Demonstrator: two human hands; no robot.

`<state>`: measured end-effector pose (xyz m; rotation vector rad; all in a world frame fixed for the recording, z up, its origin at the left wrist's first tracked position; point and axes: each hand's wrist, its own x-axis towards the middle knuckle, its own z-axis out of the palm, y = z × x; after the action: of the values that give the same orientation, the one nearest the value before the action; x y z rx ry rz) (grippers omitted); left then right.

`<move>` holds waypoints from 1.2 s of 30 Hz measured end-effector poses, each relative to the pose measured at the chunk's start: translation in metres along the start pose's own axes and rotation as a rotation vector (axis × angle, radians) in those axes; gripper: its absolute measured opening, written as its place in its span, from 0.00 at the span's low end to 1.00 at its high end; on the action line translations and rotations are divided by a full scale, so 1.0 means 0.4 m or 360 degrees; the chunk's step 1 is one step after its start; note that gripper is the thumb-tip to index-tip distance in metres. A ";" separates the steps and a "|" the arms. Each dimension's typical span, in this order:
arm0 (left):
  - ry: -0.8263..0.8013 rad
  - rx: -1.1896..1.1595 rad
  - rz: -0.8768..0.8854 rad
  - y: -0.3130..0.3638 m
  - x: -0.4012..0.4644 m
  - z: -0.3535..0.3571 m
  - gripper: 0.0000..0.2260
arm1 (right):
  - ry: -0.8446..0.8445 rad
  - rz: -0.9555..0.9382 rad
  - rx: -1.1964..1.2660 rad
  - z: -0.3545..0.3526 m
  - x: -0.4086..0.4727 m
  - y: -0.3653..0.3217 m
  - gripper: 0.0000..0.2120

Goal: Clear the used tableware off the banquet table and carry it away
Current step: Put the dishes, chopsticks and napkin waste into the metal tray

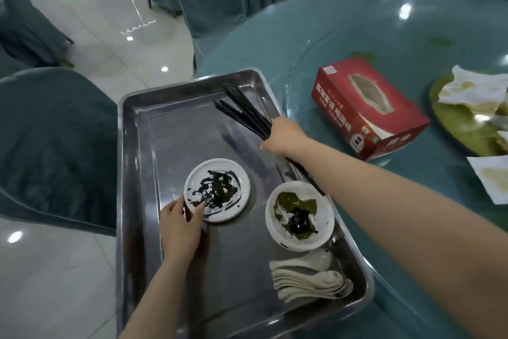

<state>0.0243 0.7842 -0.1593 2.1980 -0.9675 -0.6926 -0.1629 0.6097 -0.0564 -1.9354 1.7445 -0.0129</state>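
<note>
On the near edge of the round teal surface (343, 36) sits a steel tray (137, 162), part of it hanging out past the rim toward a covered chair (49, 140).

Head view, everything placed against the tray:
- Left hand (180, 228) over the tray's near-left part. Fingers pinch the near rim of a small white plate (217, 190) smeared with dark sauce; thumb on top, other fingers at the edge. Cannot tell if the plate rests flat or is slightly lifted.
- Right hand (283, 136) over the tray's right side, fingers wrapped tight round a bundle of black chopsticks (244, 110). Tips fan toward the far right corner; butt ends run back under the wrist toward a white bowl (299, 215).
- Bowl stands inside the tray near its right wall, holding green leaf scraps and a dark lump.
- Stack of white spoons (310, 281), nested, in the near right corner.
- Outside the tray, to its right: a red tissue box (368, 107), and beyond that a green dish (461, 124) with soiled paper napkins (472, 85).

Handling, as judged: plate and bowl look ceramic, so rigid, chippable, and slick where sauced; hold them by the clean rim. Chopsticks are light and stiff but roll and scatter, so grip mid-bundle and lay them along a wall. Spoons could slide when the tray tilts. Loaded tray will be heavy; take both short ends and keep it level.
</note>
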 end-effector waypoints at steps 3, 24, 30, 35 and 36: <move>-0.0079 -0.0038 -0.0033 -0.008 0.020 -0.009 0.17 | -0.0120 0.0053 -0.0054 0.033 0.050 -0.031 0.09; -0.0569 -0.0230 -0.0046 -0.002 0.036 -0.067 0.16 | 0.0118 -0.0169 0.0134 0.086 0.037 0.000 0.25; -0.0403 -0.0533 -0.0018 0.075 -0.047 -0.113 0.15 | 0.0101 -0.0271 0.0336 0.029 -0.106 0.048 0.17; -0.0496 -0.0723 0.0226 0.204 -0.152 -0.124 0.12 | 0.0131 -0.0310 0.0471 -0.025 -0.256 0.120 0.17; -0.0528 -0.0752 0.0264 0.225 -0.176 -0.121 0.11 | 0.0132 -0.0312 0.0491 -0.035 -0.286 0.135 0.17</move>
<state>-0.0252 0.8073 -0.0478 1.6039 -1.0094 -1.1017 -0.2365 0.7092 -0.0267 -1.8866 1.4934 -0.4137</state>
